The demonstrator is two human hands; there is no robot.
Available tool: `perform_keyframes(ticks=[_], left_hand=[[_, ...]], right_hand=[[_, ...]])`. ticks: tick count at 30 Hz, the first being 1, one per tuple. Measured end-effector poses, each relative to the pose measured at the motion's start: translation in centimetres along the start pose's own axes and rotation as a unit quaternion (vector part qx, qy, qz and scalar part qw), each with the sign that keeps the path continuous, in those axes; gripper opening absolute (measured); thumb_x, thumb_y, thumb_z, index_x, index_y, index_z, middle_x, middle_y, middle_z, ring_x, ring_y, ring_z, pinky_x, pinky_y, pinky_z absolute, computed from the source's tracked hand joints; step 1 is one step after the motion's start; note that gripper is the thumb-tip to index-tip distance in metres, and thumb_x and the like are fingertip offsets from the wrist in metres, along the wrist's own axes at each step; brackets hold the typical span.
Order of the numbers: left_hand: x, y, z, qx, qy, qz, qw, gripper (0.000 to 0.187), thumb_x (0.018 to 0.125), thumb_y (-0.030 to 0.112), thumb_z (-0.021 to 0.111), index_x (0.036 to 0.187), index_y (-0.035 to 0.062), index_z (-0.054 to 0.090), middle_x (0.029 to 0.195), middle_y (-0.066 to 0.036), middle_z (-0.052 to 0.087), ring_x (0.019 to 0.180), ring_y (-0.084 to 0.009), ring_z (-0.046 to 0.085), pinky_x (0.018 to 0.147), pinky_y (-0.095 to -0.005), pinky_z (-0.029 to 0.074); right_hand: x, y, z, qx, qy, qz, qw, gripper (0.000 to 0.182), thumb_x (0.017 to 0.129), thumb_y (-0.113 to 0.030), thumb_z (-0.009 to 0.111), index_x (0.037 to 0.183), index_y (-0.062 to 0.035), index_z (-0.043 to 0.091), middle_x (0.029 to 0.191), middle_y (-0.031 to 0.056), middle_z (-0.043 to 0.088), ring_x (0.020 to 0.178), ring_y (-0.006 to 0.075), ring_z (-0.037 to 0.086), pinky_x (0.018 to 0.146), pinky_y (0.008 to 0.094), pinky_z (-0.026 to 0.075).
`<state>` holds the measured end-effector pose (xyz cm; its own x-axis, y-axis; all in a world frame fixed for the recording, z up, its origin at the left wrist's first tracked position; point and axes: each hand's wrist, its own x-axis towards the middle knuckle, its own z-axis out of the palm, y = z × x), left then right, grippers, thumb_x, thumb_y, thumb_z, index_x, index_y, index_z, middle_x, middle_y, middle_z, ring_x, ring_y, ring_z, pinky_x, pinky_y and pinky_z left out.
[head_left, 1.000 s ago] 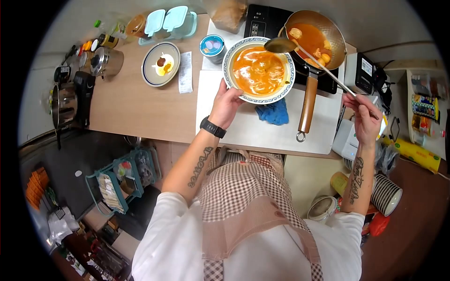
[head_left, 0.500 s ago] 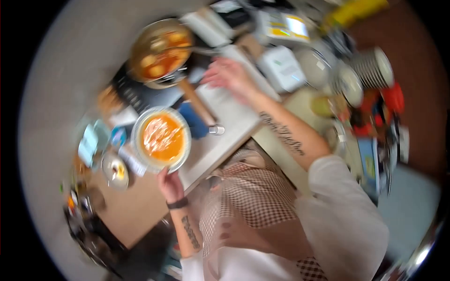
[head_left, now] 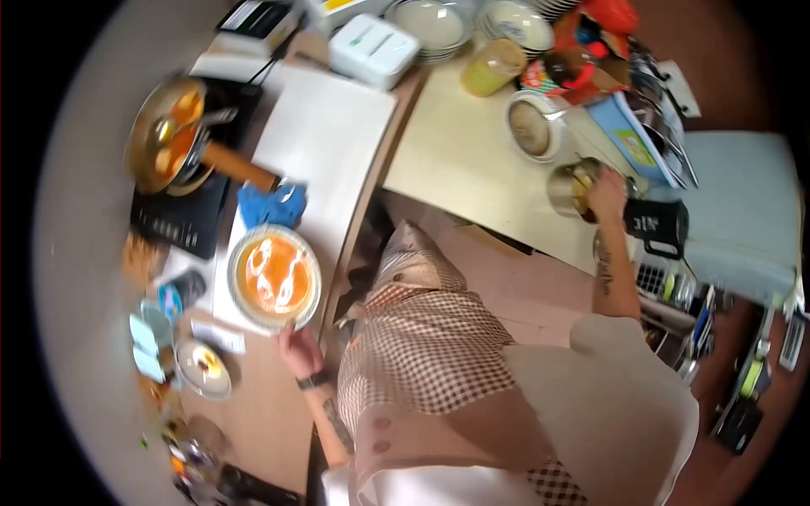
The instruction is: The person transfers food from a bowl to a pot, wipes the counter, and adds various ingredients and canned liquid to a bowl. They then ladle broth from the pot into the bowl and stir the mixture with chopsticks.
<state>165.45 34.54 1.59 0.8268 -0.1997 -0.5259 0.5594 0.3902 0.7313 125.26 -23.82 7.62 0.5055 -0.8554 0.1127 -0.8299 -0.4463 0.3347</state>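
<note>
My left hand pinches the near rim of a pale bowl filled with orange soup that has white streaks on top. Far to the right, my right hand is at a shiny metal pot with yellowish pieces inside. Its fingers are bent down at the pot's rim, and what they grip is hidden. Beside that hand stands a black mug-like container with a handle. A blue cloth lies just beyond the bowl.
A wooden-handled pan with orange sauce, pale pieces and a ladle sits on a black cooktop. Stacked plates, a jar, a bowl with a spoon and a blue bin line the right side. A gap separates the two counters.
My right hand has swung from above the white counter near the pan to the metal pot on the right. The view has turned right; my left hand stays at the bowl.
</note>
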Motion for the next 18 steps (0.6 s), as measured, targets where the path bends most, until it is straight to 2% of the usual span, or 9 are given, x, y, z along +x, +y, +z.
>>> perform_keyframes(ticks=[2, 4, 6, 7, 8, 11, 14, 17, 18], left_hand=[[0.6, -0.9, -2.3, -0.011, 0.026, -0.033, 0.999, 0.034, 0.086, 0.005, 0.061, 0.119, 0.0087, 0.056, 0.118, -0.008, 0.065, 0.107, -0.022, 0.062, 0.092, -0.0391, 0.05], [-0.1, -0.1, -0.1, -0.032, -0.005, -0.018, 0.999, 0.037, 0.086, 0.001, 0.06, 0.122, 0.0081, 0.054, 0.119, -0.008, 0.064, 0.109, -0.0229, 0.062, 0.095, -0.0406, 0.05], [0.0, 0.4, 1.3, -0.056, 0.014, -0.027, 0.998, 0.045, 0.086, -0.002, 0.056, 0.129, 0.007, 0.048, 0.122, -0.008, 0.06, 0.111, -0.0219, 0.059, 0.096, -0.0386, 0.048], [-0.1, 0.6, 1.1, -0.045, 0.025, -0.045, 0.998, 0.046, 0.087, -0.002, 0.056, 0.131, 0.0081, 0.047, 0.123, -0.008, 0.059, 0.111, -0.0211, 0.059, 0.096, -0.0383, 0.048], [0.2, 0.4, 0.5, -0.025, 0.001, -0.036, 0.999, 0.047, 0.088, -0.001, 0.055, 0.133, 0.009, 0.045, 0.124, -0.007, 0.059, 0.112, -0.0208, 0.058, 0.097, -0.0384, 0.047], [-0.3, 1.2, 1.8, -0.026, -0.03, -0.022, 0.999, 0.054, 0.09, -0.002, 0.051, 0.141, 0.009, 0.039, 0.131, -0.009, 0.056, 0.114, -0.0218, 0.058, 0.097, -0.0388, 0.048], [-0.2, 0.9, 1.9, -0.061, -0.033, -0.028, 0.997, 0.055, 0.092, -0.002, 0.048, 0.144, 0.0088, 0.035, 0.135, -0.011, 0.053, 0.117, -0.0229, 0.057, 0.099, -0.0403, 0.047], [-0.3, 0.5, 1.8, -0.096, -0.031, -0.022, 0.995, 0.047, 0.093, 0.0, 0.049, 0.138, 0.0088, 0.041, 0.127, -0.008, 0.059, 0.109, -0.0183, 0.061, 0.095, -0.0367, 0.048], [-0.4, 0.3, 1.7, -0.097, -0.039, -0.017, 0.994, 0.047, 0.094, 0.002, 0.049, 0.139, 0.0093, 0.04, 0.127, -0.007, 0.059, 0.109, -0.018, 0.061, 0.096, -0.0374, 0.048]], right_hand=[[-2.2, 3.1, 0.2, -0.01, -0.171, 0.014, 0.985, 0.032, 0.087, -0.025, 0.059, 0.113, -0.0063, 0.061, 0.104, 0.0206, 0.068, 0.1, 0.0407, 0.065, 0.084, 0.0519, 0.053], [-3.7, 6.9, 5.8, -0.126, -0.201, 0.058, 0.97, 0.029, 0.085, -0.02, 0.061, 0.112, -0.0105, 0.066, 0.104, 0.0132, 0.07, 0.099, 0.0348, 0.067, 0.078, 0.0481, 0.056], [-4.8, 7.5, 5.7, -0.067, -0.161, 0.037, 0.984, 0.043, 0.088, -0.03, 0.063, 0.126, -0.0088, 0.06, 0.112, 0.0156, 0.068, 0.107, 0.0346, 0.065, 0.086, 0.0502, 0.052], [-5.6, 8.9, 6.1, -0.007, -0.089, -0.012, 0.996, 0.043, 0.087, -0.022, 0.065, 0.125, -0.0042, 0.06, 0.113, 0.0187, 0.067, 0.107, 0.0366, 0.064, 0.088, 0.0476, 0.051], [-5.2, 7.9, 3.7, 0.143, -0.122, 0.023, 0.982, 0.041, 0.087, -0.016, 0.067, 0.124, -0.0003, 0.061, 0.114, 0.022, 0.066, 0.106, 0.037, 0.063, 0.088, 0.0445, 0.05], [-5.0, 0.5, -5.2, 0.346, -0.194, 0.076, 0.915, 0.046, 0.086, -0.012, 0.069, 0.13, 0.0008, 0.059, 0.114, 0.0126, 0.068, 0.09, 0.021, 0.066, 0.081, 0.0321, 0.051], [-4.9, -13.9, -15.8, 0.397, -0.241, -0.105, 0.88, 0.047, 0.088, -0.01, 0.067, 0.134, -0.0033, 0.057, 0.107, 0.0095, 0.068, 0.084, 0.0163, 0.062, 0.076, 0.0309, 0.051], [-6.0, -29.2, -26.2, 0.318, -0.247, -0.336, 0.851, 0.041, 0.088, -0.014, 0.066, 0.128, -0.005, 0.06, 0.098, 0.0141, 0.066, 0.079, 0.0265, 0.063, 0.074, 0.0356, 0.052], [-6.0, -32.0, -27.0, 0.28, -0.181, -0.426, 0.841, 0.036, 0.088, -0.015, 0.066, 0.122, -0.005, 0.061, 0.097, 0.0148, 0.065, 0.081, 0.0299, 0.063, 0.073, 0.0389, 0.052]])
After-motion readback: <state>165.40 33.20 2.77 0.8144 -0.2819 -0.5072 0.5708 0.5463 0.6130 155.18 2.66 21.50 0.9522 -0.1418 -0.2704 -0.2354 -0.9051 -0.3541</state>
